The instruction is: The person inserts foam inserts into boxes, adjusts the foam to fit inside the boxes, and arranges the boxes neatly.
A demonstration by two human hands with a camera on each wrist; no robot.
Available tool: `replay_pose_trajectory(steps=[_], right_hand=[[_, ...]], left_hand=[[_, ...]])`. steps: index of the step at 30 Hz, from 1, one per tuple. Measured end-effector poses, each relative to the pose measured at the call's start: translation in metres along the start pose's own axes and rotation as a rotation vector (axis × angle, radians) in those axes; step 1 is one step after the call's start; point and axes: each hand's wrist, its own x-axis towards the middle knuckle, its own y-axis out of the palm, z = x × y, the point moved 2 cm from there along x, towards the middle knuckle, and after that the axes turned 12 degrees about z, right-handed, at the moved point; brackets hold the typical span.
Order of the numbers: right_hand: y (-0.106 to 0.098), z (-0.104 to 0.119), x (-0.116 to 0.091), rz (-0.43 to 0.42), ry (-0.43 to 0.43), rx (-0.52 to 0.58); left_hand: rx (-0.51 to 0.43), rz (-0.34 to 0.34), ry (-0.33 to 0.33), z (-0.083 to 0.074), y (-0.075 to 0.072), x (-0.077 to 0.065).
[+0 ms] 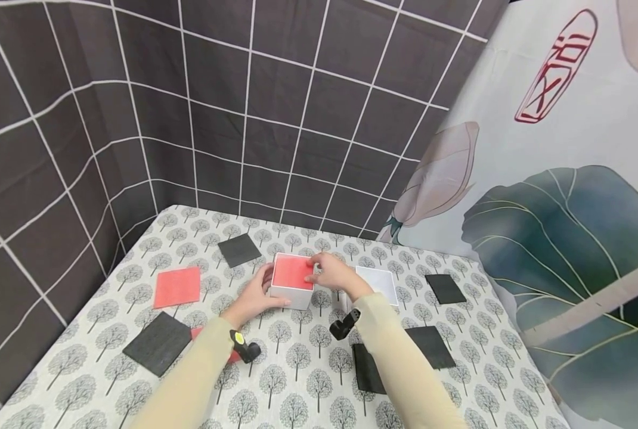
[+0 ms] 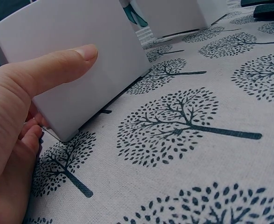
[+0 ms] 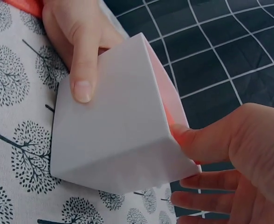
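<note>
A white square box (image 1: pixel 292 298) stands on the patterned cloth, its top showing a red square sheet (image 1: pixel 292 271) inside the rim. My left hand (image 1: pixel 253 299) grips the box from the left, thumb along the near wall (image 2: pixel 110 51) and fingers round the far side. At the right rim is my right hand (image 1: pixel 332 273), its thumb dipping over the edge onto the red sheet. In the right wrist view, the other visible fingers of the right hand (image 3: pixel 253 158) extend outside the box wall (image 3: pixel 113 107). Any contact by its index finger is unclear there.
A second white box (image 1: pixel 380 283) stands to the right, partly behind the right wrist. A red square (image 1: pixel 176 287) and black squares (image 1: pixel 239 249) (image 1: pixel 157 344) lie left; more black squares (image 1: pixel 445 289) (image 1: pixel 430 347) lie right. Another red piece (image 1: pixel 234 357) is mostly under the left sleeve.
</note>
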Motion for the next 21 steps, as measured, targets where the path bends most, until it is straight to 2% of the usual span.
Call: replay_pose_trajectory(steps=[5, 12, 21], right_hand=[[0.0, 0.003, 0.004, 0.002, 0.016, -0.025], [0.002, 0.009, 0.009, 0.027, 0.089, 0.006], [0.008, 0.012, 0.01, 0.054, 0.13, 0.034]], left_hand=[[0.016, -0.003, -0.006, -0.001, -0.002, 0.0], [0.017, -0.029, 0.009, 0.026, -0.006, 0.011], [0.01, -0.043, 0.023, 0.029, -0.004, 0.013]])
